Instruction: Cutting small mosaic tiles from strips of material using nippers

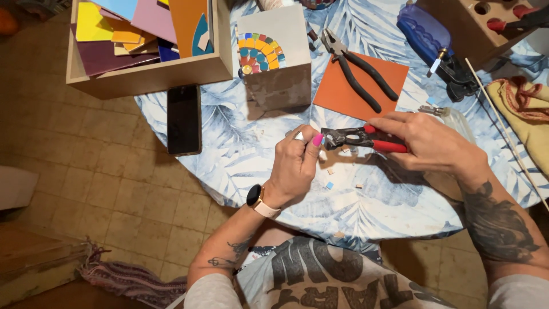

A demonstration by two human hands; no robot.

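At the far left we see a wooden box point(150, 74) packed with coloured tile sheets, and just below its right end a dark phone point(184, 119) lying flat near the edge of the round table point(240, 166) with its blue leaf-patterned cloth. Next to the right stands a pale square block point(274, 57) carrying a rainbow fan of small mosaic pieces. Moving on, our left hand point(294, 166) is curled, with the fingers point(309, 146) pressed together at the tips just at the nose of the red-handled nippers point(360, 139); whatever sits between those tips and the tool's head is too small for us to make out. The nippers lie level between our two hands, head toward the left hand, handles running into the right. A few tiny tile chips point(329, 185) lie scattered on the cloth just beneath them. Behind, black pliers point(357, 68) rest on an orange tile point(343, 97). Our right hand point(426, 143) wraps its fingers around the red handles, squeezing them close together.
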